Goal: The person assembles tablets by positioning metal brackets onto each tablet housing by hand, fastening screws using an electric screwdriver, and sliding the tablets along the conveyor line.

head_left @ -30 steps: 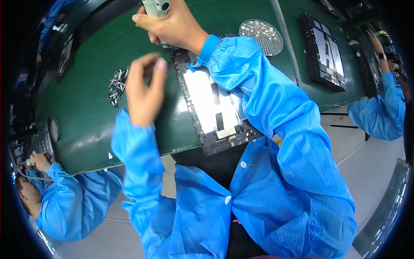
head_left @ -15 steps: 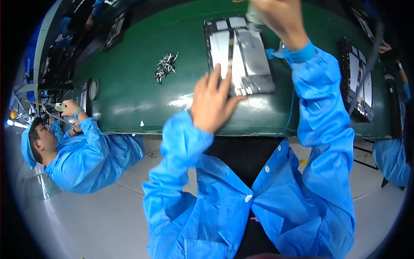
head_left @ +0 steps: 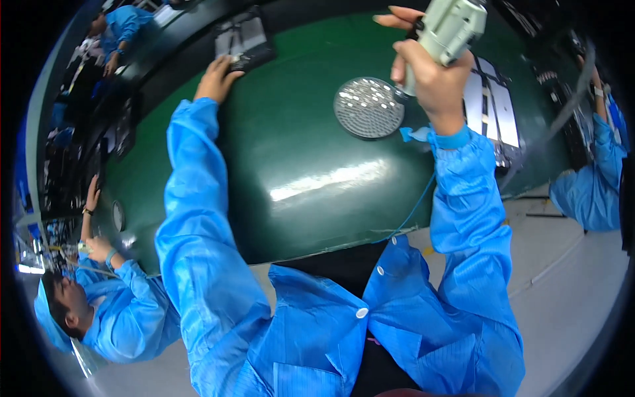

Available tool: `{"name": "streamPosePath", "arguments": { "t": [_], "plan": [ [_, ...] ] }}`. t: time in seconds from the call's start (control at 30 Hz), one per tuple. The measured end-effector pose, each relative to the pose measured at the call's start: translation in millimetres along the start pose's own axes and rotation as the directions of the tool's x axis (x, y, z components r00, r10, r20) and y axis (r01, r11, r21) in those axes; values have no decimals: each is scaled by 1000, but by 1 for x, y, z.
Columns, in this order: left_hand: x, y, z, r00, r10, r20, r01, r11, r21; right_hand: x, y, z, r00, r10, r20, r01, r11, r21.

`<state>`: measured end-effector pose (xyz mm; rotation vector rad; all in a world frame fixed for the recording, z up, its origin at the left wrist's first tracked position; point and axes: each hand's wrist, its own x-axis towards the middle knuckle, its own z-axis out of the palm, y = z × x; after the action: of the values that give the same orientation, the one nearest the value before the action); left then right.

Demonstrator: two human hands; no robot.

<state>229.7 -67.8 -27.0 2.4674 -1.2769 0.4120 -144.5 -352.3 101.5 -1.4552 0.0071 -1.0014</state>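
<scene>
My right hand (head_left: 433, 79) grips a pale green electric screwdriver (head_left: 453, 30), its bit end pointing down by the right rim of a round dark tray (head_left: 368, 109) with a dotted, shiny inside. Whether the tip touches the tray, I cannot tell. Over at the far left, my left hand (head_left: 217, 79) has its thumb and fingers apart, with the fingertips against the near edge of a flat black-framed panel (head_left: 241, 41) with silver plates. Another such panel (head_left: 493, 109) lies to the right, partly hidden behind my right hand.
The green table (head_left: 291, 145) has its front edge at my waist. A blue cord (head_left: 420, 206) runs down from my right wrist. A co-worker in blue (head_left: 126, 304) sits at the left, near a smaller round tray (head_left: 118, 216). More dark panels line the table's far side.
My view has turned right. The panel under my left hand has moved away to the far left. My right hand and screwdriver have come nearer, beside the round tray. The small-parts pile is out of sight.
</scene>
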Motion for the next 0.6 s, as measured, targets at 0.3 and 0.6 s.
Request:
{"name": "streamPosePath", "arguments": {
  "t": [0.3,0.6],
  "plan": [
    [-29,148,-25,937,148,-318,-197,972,-128,-2,6,-4,981,192,0,-192,981,35],
    [-57,332,-9,997,42,-65,-61,939,-339,-9,12,-7,983,186,10,-185,982,-43]
  ]
}}
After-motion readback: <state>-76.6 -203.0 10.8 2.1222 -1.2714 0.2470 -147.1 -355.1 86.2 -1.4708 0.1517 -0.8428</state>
